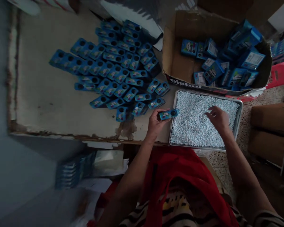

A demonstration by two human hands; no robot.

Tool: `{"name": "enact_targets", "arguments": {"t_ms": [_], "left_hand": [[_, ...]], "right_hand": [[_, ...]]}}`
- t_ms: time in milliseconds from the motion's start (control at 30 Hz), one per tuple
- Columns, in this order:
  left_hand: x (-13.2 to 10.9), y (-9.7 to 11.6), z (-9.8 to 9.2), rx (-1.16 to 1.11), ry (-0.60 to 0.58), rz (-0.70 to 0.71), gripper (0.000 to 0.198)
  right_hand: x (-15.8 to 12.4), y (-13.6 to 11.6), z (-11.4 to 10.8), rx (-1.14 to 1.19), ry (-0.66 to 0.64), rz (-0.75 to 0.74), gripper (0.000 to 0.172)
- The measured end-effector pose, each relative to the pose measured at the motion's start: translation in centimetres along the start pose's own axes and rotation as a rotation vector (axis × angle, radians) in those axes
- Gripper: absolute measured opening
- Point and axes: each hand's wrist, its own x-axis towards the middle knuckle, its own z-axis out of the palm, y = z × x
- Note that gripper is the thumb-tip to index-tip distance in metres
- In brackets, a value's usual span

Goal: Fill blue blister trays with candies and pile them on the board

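Note:
My left hand (pixel 155 123) is closed around a small blue box (pixel 167 114) with a dark round hole in its top face. The box sits at the left rim of a metal tray (pixel 239 118) filled with small white and pale blue beads (pixel 195 121). Over the right part of the beads is my right hand (pixel 218 117), its fingertips drawn together; whatever they pinch is too small to make out. Left of my left hand, many similar blue boxes (pixel 113 72) stand close together on the table, most with dark holes showing on top.
Behind the tray stands a cardboard box (pixel 181 80) with more blue boxes (pixel 213 71) lying loosely inside. The worn table (pixel 49 110) ends at a chipped front edge. Brown cartons (pixel 272 119) stand on the right, and stacked packs (pixel 72 170) lie below the table at left.

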Motion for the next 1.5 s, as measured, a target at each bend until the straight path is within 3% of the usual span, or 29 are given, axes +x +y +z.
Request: {"name": "enact_targets", "arguments": {"t_ms": [100,200,267,400,500,600,667,800,900,1000,1133,1233,1333,1400,1500], "left_hand": [[-0.1,-0.1,2.0,0.103,-0.098,-0.013,0.048],[-0.2,-0.6,4.2,0.273,-0.161,0.01,0.041],[-0.2,-1.0,5.3,0.43,-0.166,0.039,0.036],[0.0,-1.3,6.7,0.69,-0.209,0.093,0.035],[0.2,-1.2,7.6,0.785,-0.238,0.142,0.037],[0.3,-1.1,8.3,0.792,-0.272,0.167,0.039],[0.3,-1.2,8.7,0.769,-0.292,0.171,0.039],[0.2,-1.5,9.1,0.728,-0.274,0.152,0.038],[0.2,-2.0,9.4,0.727,-0.213,0.17,0.04],[0.5,-2.7,9.6,0.645,-0.124,0.19,0.04],[1.1,-4.0,9.5,0.323,-0.117,0.028,0.039],[1.4,-4.2,9.5,0.094,-0.192,-0.106,0.046],[1.4,-3.3,9.8,-0.006,-0.283,-0.152,0.052],[1.1,-2.2,9.8,-0.024,-0.3,-0.148,0.051],[-0.4,-0.3,8.0,0.041,-0.221,-0.092,0.046]], "right_hand": [[-1.8,0.4,4.3,-0.235,-0.245,0.018,0.061],[-3.3,0.9,8.2,-0.142,-0.309,-0.009,0.042],[-3.4,1.1,9.0,-0.024,-0.346,-0.009,0.026],[-2.2,0.8,6.3,0.14,-0.311,0.011,0.02],[-2.0,-0.8,3.4,0.318,-0.2,-0.126,0.022],[-2.3,-2.7,1.9,0.33,-0.182,-0.251,0.04],[-2.5,-3.6,1.9,0.343,-0.174,-0.244,0.05],[-3.0,-3.1,2.4,0.617,-0.056,-0.039,0.039],[-3.7,-1.0,2.9,1.003,0.013,0.178,0.027],[-4.2,1.8,3.7,1.246,0.067,0.415,0.032],[-5.1,4.7,4.2,0.974,0.007,0.547,0.038],[-5.7,5.1,2.9,0.704,-0.059,0.421,0.032],[-4.9,4.0,-0.4,0.187,-0.18,0.205,0.031],[-3.0,2.8,-3.2,-0.019,-0.204,0.139,0.033],[2.2,0.6,-7.3,-0.021,-0.025,0.042,0.037]]}}
